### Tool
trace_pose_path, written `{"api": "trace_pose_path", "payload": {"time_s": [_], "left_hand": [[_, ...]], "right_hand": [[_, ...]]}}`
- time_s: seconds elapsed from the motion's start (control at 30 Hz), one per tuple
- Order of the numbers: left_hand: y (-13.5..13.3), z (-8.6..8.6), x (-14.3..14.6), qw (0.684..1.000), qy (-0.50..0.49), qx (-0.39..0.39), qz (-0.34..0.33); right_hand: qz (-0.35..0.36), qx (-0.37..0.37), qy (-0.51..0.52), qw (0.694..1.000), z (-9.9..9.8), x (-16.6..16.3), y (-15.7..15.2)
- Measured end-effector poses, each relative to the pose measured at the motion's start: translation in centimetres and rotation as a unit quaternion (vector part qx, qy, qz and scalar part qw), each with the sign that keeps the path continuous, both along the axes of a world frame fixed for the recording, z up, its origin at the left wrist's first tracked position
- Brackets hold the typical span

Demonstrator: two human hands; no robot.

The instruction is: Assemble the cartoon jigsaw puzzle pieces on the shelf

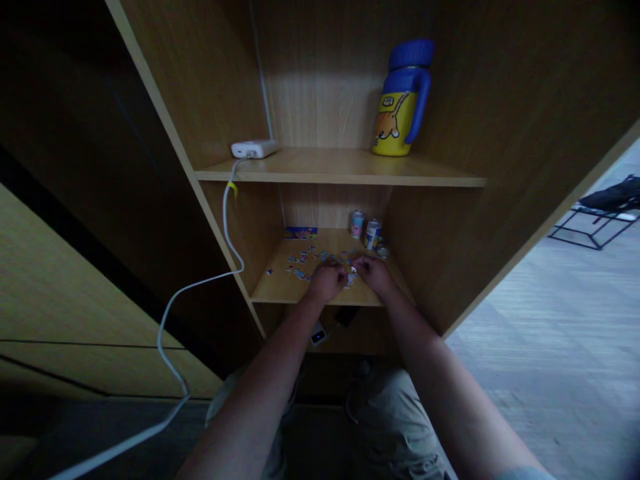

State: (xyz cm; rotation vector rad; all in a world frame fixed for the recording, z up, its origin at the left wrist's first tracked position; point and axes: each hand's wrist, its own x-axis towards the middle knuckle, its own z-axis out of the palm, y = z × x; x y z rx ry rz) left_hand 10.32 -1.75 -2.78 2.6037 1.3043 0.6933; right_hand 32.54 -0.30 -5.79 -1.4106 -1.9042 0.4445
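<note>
Many small jigsaw puzzle pieces (300, 274) lie scattered over the lower shelf (270, 291) of a wooden cabinet. My left hand (327, 281) is closed low over the front of the pieces; what its fingers hold, if anything, is hidden. Just to its right, my right hand (373, 272) has thumb and fingertips pinched on a small pale puzzle piece (353, 269). The two hands are close together but apart. Behind the pieces, a colourful picture card (301, 233) lies near the back wall.
Two small printed cans (357, 225) and a round metal lid (383, 251) stand at the lower shelf's back right. Above, the upper shelf (325, 175) holds a blue-yellow jug (397, 107) and a white power bank (255, 149). Its white cable (175, 293) hangs down at left.
</note>
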Motion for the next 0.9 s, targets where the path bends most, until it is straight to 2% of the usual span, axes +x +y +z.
{"api": "trace_pose_path", "payload": {"time_s": [0.17, 0.47, 0.9], "left_hand": [[0.10, -0.27, 0.00, 1.000, -0.007, 0.011, -0.005], [0.34, -0.62, -0.10, 0.999, -0.026, 0.020, -0.013], [0.35, -0.46, -0.05, 1.000, -0.019, 0.017, -0.013]], "right_hand": [[0.016, 0.004, -0.009, 1.000, -0.08, -0.05, 0.15], [0.003, 0.025, -0.046, 0.999, -0.61, -0.18, 0.55], [0.026, 0.050, -0.073, 0.996, -0.59, -0.15, 0.43]]}}
